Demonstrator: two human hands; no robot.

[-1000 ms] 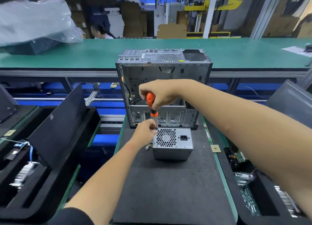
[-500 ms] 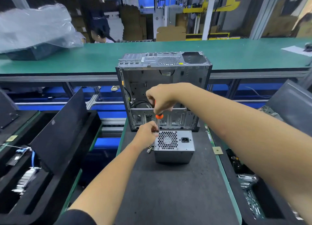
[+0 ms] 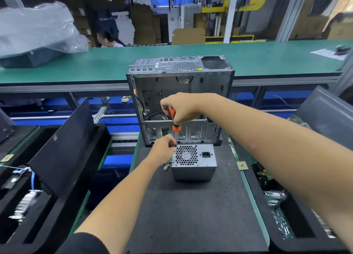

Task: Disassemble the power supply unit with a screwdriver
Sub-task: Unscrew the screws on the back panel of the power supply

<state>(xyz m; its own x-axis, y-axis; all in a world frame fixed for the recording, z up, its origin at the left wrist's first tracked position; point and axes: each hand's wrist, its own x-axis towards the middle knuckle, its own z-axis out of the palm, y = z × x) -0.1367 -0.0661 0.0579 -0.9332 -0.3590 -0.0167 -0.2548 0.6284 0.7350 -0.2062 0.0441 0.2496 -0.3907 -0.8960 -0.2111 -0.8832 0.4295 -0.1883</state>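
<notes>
- Our right hand (image 3: 181,108) has come lower since a moment ago, bringing the screwdriver (image 3: 174,121) tip down to the top left corner of the power supply (image 3: 193,162); we judge a screw is being worked there.
- That hand clenches the orange handle.
- Our left hand (image 3: 163,148) pinches at the shaft's tip, beside the box on the dark mat (image 3: 191,215).

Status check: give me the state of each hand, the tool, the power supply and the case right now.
Right hand: grips screwdriver handle.
Screwdriver: upright, tip at power supply's top left corner.
Left hand: fingers pinched at that corner.
Power supply: out of case, cover on.
Computer case: side open.
</notes>
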